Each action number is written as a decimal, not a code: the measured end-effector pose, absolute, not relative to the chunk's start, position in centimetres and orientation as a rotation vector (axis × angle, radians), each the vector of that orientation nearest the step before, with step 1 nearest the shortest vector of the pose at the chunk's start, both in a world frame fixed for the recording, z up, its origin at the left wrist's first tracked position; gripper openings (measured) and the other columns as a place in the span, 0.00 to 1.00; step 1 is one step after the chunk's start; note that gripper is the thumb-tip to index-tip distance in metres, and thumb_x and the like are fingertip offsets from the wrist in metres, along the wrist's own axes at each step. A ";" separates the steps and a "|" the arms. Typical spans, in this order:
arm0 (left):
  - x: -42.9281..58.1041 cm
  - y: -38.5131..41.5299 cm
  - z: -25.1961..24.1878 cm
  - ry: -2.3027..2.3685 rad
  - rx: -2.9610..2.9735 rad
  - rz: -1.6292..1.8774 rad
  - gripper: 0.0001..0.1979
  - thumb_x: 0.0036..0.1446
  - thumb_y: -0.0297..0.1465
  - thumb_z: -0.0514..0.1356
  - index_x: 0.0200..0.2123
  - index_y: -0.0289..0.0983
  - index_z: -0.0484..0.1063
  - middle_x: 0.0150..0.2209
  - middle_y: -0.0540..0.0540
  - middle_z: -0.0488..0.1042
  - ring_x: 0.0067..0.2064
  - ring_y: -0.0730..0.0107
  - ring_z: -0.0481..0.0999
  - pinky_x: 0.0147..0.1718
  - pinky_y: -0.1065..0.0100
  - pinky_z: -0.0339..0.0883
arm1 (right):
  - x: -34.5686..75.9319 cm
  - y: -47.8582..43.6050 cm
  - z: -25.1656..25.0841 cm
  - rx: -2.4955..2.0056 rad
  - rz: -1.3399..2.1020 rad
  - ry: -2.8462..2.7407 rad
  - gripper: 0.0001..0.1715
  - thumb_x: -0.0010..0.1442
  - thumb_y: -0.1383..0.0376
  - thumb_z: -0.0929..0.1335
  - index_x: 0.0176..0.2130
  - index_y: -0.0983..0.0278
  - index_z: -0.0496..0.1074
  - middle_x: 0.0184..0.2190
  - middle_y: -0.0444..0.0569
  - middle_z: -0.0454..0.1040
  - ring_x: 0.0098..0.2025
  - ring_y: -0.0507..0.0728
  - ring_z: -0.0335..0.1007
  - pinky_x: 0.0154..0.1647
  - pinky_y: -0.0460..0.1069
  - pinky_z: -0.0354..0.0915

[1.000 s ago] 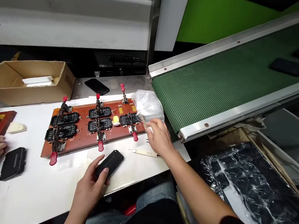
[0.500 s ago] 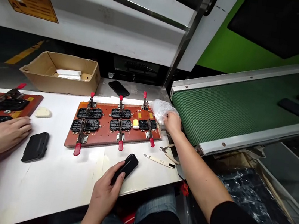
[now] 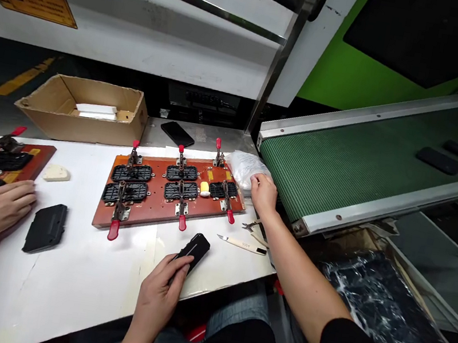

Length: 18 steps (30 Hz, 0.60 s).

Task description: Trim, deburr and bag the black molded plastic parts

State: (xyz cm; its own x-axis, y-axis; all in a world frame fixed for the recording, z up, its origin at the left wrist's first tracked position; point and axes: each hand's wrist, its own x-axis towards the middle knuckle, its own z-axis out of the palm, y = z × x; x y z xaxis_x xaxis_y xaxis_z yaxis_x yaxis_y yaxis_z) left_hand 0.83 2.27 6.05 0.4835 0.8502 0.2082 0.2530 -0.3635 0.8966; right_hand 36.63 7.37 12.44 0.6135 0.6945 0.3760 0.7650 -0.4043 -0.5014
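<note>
Grasping a black case (image 3: 198, 246) was the left hand (image 3: 160, 289), at a plastic bag (image 3: 242, 166) was the right hand (image 3: 264, 195), its grip unclear

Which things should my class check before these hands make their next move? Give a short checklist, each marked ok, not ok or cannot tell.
1. Left hand has a grip on the black case: ok, it is held between thumb and fingers.
2. Right hand is at the plastic bag: ok.
3. Right hand has something pinched: cannot tell, its fingertips are hidden.
4. Craft knife is covered: not ok, its blade is bare.
5. Co-worker's hand is apart from the left hand: ok, well off to the left.
</note>
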 end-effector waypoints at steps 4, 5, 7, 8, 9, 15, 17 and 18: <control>0.7 2.4 5.9 0.997 1.889 0.825 0.15 0.67 0.43 0.61 0.49 0.45 0.83 0.48 0.44 0.80 0.49 0.60 0.81 0.50 0.64 0.75 | 35.7 5.5 12.9 -2.010 -0.110 -1.075 0.14 0.69 0.62 0.63 0.45 0.63 0.76 0.45 0.54 0.81 0.48 0.61 0.75 0.53 0.53 0.68; 0.7 2.4 5.9 1.007 1.897 0.820 0.15 0.66 0.44 0.62 0.47 0.45 0.83 0.47 0.44 0.80 0.51 0.59 0.81 0.50 0.63 0.75 | 35.2 4.8 13.1 -1.975 -0.099 -1.047 0.14 0.69 0.61 0.64 0.45 0.63 0.76 0.44 0.54 0.81 0.45 0.60 0.76 0.51 0.52 0.69; 0.8 2.3 6.0 1.018 1.894 0.809 0.15 0.65 0.46 0.63 0.44 0.45 0.84 0.46 0.44 0.81 0.52 0.58 0.81 0.50 0.63 0.75 | 33.4 2.9 13.5 -1.919 -0.065 -1.007 0.14 0.69 0.58 0.65 0.45 0.64 0.76 0.41 0.52 0.81 0.40 0.59 0.76 0.46 0.51 0.69; 0.9 2.2 6.2 1.022 1.883 0.796 0.16 0.64 0.47 0.63 0.43 0.45 0.84 0.46 0.45 0.81 0.51 0.58 0.81 0.50 0.64 0.75 | 32.1 1.8 13.6 -1.893 -0.035 -1.009 0.13 0.68 0.58 0.66 0.44 0.63 0.76 0.39 0.51 0.80 0.38 0.58 0.75 0.43 0.51 0.69; 1.1 2.1 6.6 1.032 1.871 0.783 0.16 0.64 0.48 0.63 0.43 0.45 0.85 0.47 0.45 0.80 0.51 0.58 0.81 0.50 0.64 0.75 | 30.5 0.6 13.6 -1.868 0.000 -1.033 0.12 0.68 0.58 0.67 0.42 0.62 0.77 0.37 0.49 0.80 0.36 0.57 0.75 0.42 0.50 0.69; 3.1 1.4 9.3 1.014 1.802 0.658 0.20 0.61 0.49 0.66 0.49 0.45 0.83 0.51 0.44 0.78 0.51 0.58 0.80 0.51 0.64 0.73 | 21.4 -4.7 12.1 -1.489 0.818 -1.213 0.08 0.66 0.60 0.72 0.42 0.59 0.82 0.37 0.45 0.81 0.37 0.53 0.77 0.41 0.47 0.71; 3.3 1.3 9.7 0.984 1.748 0.621 0.19 0.61 0.50 0.65 0.45 0.43 0.84 0.46 0.44 0.79 0.47 0.60 0.80 0.48 0.65 0.73 | 20.7 -5.5 11.4 -1.397 1.061 -1.115 0.11 0.68 0.58 0.71 0.45 0.60 0.82 0.40 0.46 0.82 0.37 0.54 0.77 0.41 0.48 0.72; 3.2 1.2 9.7 0.992 1.728 0.600 0.19 0.62 0.50 0.64 0.42 0.43 0.84 0.43 0.45 0.80 0.45 0.60 0.80 0.46 0.65 0.73 | 20.8 -5.7 11.1 -1.390 1.111 -1.091 0.11 0.68 0.59 0.70 0.46 0.60 0.82 0.41 0.47 0.83 0.38 0.54 0.78 0.41 0.48 0.72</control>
State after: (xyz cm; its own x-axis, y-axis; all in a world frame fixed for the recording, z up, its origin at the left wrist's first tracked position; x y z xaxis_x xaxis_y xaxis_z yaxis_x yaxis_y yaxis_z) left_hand 3.19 1.21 9.73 0.5383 0.8407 -0.0598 0.3376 -0.1500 0.9292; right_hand 20.80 -5.68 11.11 0.1686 0.9828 -0.0754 0.0569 -0.0861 -0.9947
